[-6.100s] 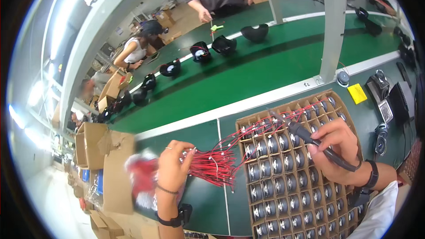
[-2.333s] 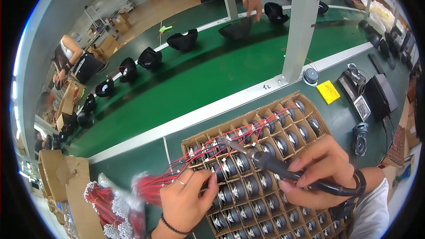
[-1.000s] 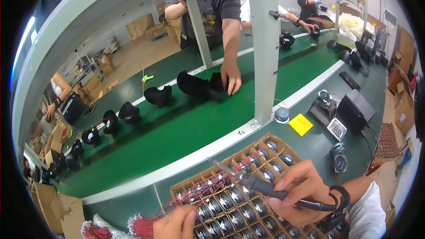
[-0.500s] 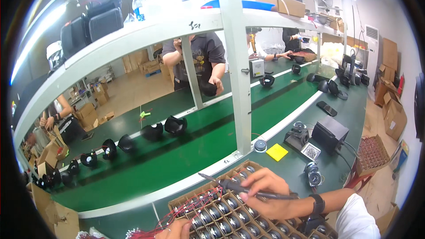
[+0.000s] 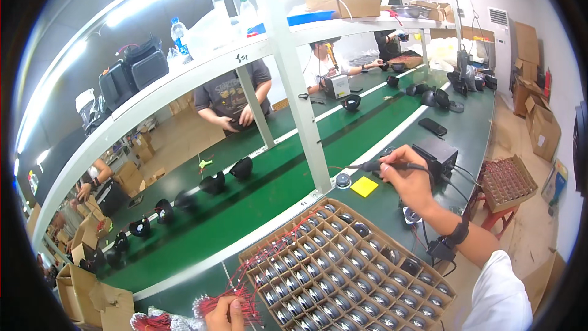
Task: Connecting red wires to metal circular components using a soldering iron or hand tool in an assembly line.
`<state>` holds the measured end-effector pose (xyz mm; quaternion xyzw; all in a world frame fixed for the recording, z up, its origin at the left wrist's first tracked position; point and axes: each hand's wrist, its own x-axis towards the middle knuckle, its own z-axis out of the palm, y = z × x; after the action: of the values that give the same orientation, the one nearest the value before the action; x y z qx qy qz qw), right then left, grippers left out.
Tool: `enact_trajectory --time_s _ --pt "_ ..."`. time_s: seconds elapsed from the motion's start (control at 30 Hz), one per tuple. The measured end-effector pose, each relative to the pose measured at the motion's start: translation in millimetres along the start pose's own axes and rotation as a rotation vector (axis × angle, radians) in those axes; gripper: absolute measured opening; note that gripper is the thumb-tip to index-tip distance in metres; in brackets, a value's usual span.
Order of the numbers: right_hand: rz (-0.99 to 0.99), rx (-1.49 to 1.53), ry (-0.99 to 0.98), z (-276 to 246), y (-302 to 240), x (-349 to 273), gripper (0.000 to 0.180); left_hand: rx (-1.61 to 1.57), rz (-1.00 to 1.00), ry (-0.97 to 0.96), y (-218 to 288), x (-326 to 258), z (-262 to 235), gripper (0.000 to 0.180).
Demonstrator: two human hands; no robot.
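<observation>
My right hand (image 5: pixel 405 178) is closed round the dark handle of a soldering iron (image 5: pixel 369 166), whose tip points left above a small round speaker (image 5: pixel 343 180) and a yellow sponge (image 5: pixel 364 187). At the lower edge my left hand (image 5: pixel 224 315) has its thumb and fingers pressed together beside a bundle of red wires (image 5: pixel 248 304). What it pinches, if anything, I cannot make out. Between my hands lies a divided cardboard tray (image 5: pixel 452 299) full of small round speakers. Several red wires run across its left edge.
A black box-shaped unit (image 5: pixel 436 158) with cables stands behind my right wrist. A green conveyor belt (image 5: pixel 275 168) carries black curved shells (image 5: pixel 241 168). A white post (image 5: pixel 294 86) rises beyond the tray. Co-workers sit or stand across the belt. Another tray (image 5: pixel 508 178) rests on a red stool.
My right hand has lifted the soldering iron off the tray, up and to the right towards the sponge. The view has shifted, showing more of the tray. My left hand stays low by the wires.
</observation>
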<state>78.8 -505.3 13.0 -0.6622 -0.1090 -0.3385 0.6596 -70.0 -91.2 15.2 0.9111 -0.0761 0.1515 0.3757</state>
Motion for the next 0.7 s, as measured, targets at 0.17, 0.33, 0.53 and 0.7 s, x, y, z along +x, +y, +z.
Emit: enact_trajectory --time_s 0.17,0.33,0.53,0.7 --pt "-0.001 -0.275 0.153 -61 7 4 0.010 -0.065 0.006 0.056 -6 -21 5 0.022" --pt "-0.021 -0.292 0.326 -99 14 1 0.011 -0.145 0.029 0.086 -29 -40 14 0.022" --pt "0.075 -0.198 0.299 -127 66 3 0.013 -0.406 -0.117 0.051 -62 -50 24 0.026" --pt "0.401 0.134 0.205 -108 96 11 0.041 -0.347 -0.138 0.099 -54 -60 30 0.027"
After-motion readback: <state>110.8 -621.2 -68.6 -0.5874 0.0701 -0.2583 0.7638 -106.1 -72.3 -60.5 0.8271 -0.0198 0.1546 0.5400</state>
